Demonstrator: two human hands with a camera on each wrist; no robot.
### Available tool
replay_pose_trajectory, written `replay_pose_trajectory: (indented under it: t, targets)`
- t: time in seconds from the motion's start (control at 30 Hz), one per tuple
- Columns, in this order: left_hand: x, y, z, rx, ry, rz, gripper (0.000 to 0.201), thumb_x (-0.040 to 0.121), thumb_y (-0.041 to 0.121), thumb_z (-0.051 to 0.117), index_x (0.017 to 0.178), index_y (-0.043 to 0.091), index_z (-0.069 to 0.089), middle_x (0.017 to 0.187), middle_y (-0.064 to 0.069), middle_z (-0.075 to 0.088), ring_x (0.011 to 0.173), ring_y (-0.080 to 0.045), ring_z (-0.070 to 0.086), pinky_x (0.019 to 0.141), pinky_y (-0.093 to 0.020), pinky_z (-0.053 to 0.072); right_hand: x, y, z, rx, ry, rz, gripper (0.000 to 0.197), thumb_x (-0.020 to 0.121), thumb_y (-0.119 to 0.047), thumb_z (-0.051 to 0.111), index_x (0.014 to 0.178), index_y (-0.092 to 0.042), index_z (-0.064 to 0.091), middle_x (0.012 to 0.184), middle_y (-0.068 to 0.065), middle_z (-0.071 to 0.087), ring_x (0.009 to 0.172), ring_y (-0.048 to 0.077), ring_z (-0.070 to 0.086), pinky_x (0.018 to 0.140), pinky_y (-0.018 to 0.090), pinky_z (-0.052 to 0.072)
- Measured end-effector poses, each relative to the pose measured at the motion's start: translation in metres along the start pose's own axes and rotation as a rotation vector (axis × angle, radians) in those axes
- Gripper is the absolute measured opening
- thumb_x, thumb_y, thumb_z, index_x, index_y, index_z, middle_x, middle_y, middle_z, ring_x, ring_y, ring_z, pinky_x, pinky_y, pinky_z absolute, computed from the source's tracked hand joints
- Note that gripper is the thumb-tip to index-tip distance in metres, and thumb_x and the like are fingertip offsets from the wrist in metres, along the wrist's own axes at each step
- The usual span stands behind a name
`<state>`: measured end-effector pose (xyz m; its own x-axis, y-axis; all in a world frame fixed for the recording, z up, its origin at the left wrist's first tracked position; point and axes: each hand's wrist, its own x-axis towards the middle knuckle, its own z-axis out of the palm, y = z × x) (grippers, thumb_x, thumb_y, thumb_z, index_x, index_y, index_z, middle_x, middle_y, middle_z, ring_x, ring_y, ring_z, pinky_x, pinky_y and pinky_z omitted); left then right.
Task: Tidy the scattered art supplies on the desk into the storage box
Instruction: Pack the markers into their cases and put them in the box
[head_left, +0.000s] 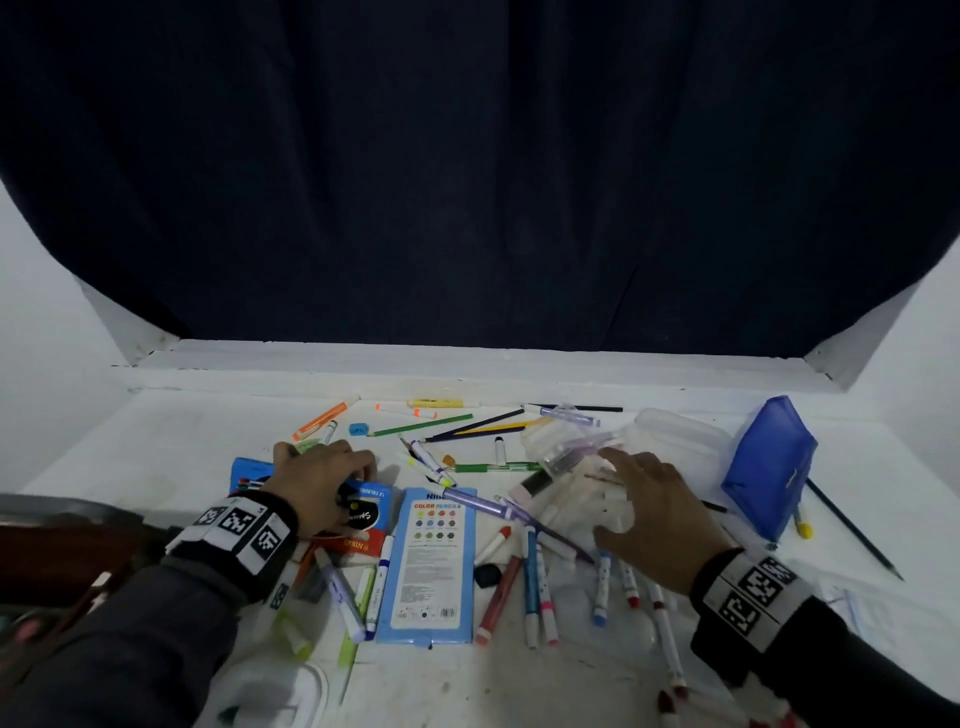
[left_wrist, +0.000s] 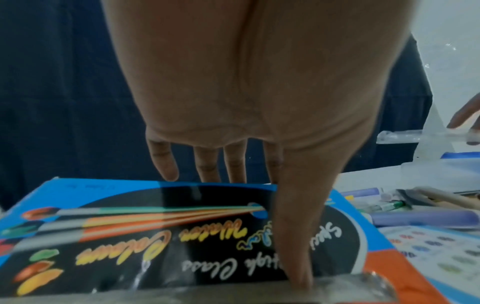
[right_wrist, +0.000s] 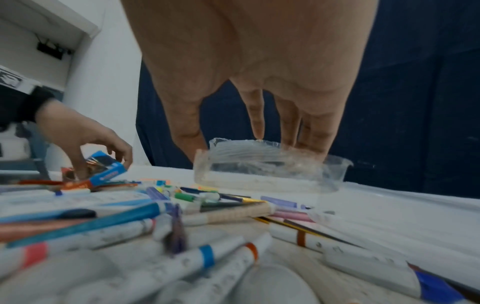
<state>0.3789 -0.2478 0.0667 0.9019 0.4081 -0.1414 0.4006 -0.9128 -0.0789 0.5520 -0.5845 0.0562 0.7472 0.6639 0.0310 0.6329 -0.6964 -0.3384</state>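
My left hand grips a blue water colour box at the left of the white desk. Its thumb sits on the near edge and its fingers curl over the far edge. In the right wrist view the box is tilted up off the pile. My right hand hovers over loose markers, fingers straight and pointing down. Its fingertips reach the rim of a clear plastic storage box, which stands at the back right.
A blue lid stands tilted right of the clear box. A light blue colour pencil pack lies between my hands. Pencils and highlighters are scattered toward the back ledge. A black pencil lies far right. A dark curtain hangs behind.
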Motion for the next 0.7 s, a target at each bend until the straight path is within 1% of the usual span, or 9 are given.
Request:
replay_pose_trajectory:
  t: [0.07,0.17,0.23,0.33,0.43,0.5,0.57,0.63,0.7]
  targets:
    - [-0.013,0.002,-0.010,-0.017,0.127,-0.006,0.022,0.089,0.029,0.062,0.105,0.039,0.049,0.109,0.015,0.056,0.107,-0.012,0.052,0.082,-0.038,0.022,-0.019,-0.010,-0.002,0.016,0.029,-0.059,0.085,0.075,-0.046,0.071,0.146,-0.028,0.029,0.133,-0.003,0.043,0.119,0.018,0.041,0.101,0.029,0.038]
    - [-0.038,0.010,-0.026,-0.110,0.305,0.005,0.023,0.091,0.023,0.059,0.098,0.040,0.046,0.101,0.014,0.059,0.102,-0.014,0.056,0.076,-0.036,0.020,-0.048,-0.019,-0.003,0.065,0.063,-0.133,0.083,0.072,-0.041,0.073,0.144,-0.031,0.034,0.136,-0.006,0.044,0.126,0.017,0.040,0.105,0.026,0.033]
    - [-0.059,0.018,-0.037,-0.234,0.426,0.030,0.029,0.092,0.023,0.060,0.108,0.042,0.043,0.099,0.014,0.060,0.095,-0.014,0.059,0.077,-0.037,0.023,-0.066,-0.025,-0.003,0.072,0.080,-0.184,0.081,0.073,-0.041,0.072,0.144,-0.032,0.034,0.141,-0.007,0.043,0.131,0.017,0.038,0.109,0.024,0.029]
    - [-0.098,0.039,-0.050,-0.614,0.537,0.060,0.054,0.091,0.015,0.066,0.128,0.040,0.036,0.093,0.013,0.063,0.079,-0.008,0.065,0.072,-0.031,0.044,-0.092,-0.032,-0.003,0.063,0.014,-0.210,0.084,0.078,-0.047,0.069,0.148,-0.034,0.026,0.148,-0.011,0.034,0.135,0.012,0.031,0.111,0.021,0.023]
    - [-0.134,0.054,-0.044,-0.932,0.562,0.076,0.061,0.089,0.009,0.069,0.130,0.042,0.037,0.095,0.007,0.068,0.076,-0.010,0.072,0.060,-0.025,0.057,-0.117,-0.033,0.003,0.117,-0.111,-0.221,0.088,0.076,-0.052,0.065,0.150,-0.039,0.019,0.151,-0.015,0.029,0.138,0.007,0.026,0.117,0.025,0.023]
    - [-0.150,0.056,-0.022,-0.998,0.571,0.057,0.044,0.089,0.011,0.071,0.120,0.035,0.052,0.102,0.004,0.069,0.082,-0.015,0.073,0.069,-0.038,0.061,-0.130,-0.033,0.008,0.206,-0.211,-0.211,0.084,0.069,-0.057,0.057,0.145,-0.047,0.022,0.147,-0.017,0.035,0.132,0.003,0.034,0.114,0.027,0.029]
    - [-0.160,0.056,0.007,-1.048,0.571,-0.019,0.025,0.087,0.013,0.073,0.107,0.024,0.064,0.102,0.002,0.069,0.085,-0.024,0.071,0.076,-0.048,0.060,-0.141,-0.032,0.015,0.348,-0.295,-0.182,0.065,0.068,-0.056,0.055,0.129,-0.061,0.031,0.133,-0.019,0.047,0.116,0.000,0.048,0.103,0.026,0.043]
    - [-0.172,0.061,0.034,-1.131,0.529,-0.111,0.018,0.084,0.016,0.075,0.098,0.025,0.068,0.096,0.006,0.071,0.078,-0.021,0.071,0.075,-0.045,0.061,-0.150,-0.032,0.023,0.553,-0.354,-0.123,0.040,0.084,-0.041,0.055,0.112,-0.067,0.043,0.124,-0.013,0.057,0.103,0.011,0.059,0.091,0.029,0.051]
    - [-0.187,0.069,0.055,-1.139,0.473,-0.145,0.023,0.084,0.017,0.076,0.096,0.035,0.067,0.095,0.015,0.071,0.070,-0.010,0.069,0.070,-0.034,0.061,-0.159,-0.033,0.029,0.802,-0.367,0.005,0.038,0.099,-0.026,0.045,0.104,-0.062,0.056,0.118,0.003,0.063,0.098,0.026,0.065,0.086,0.041,0.054]
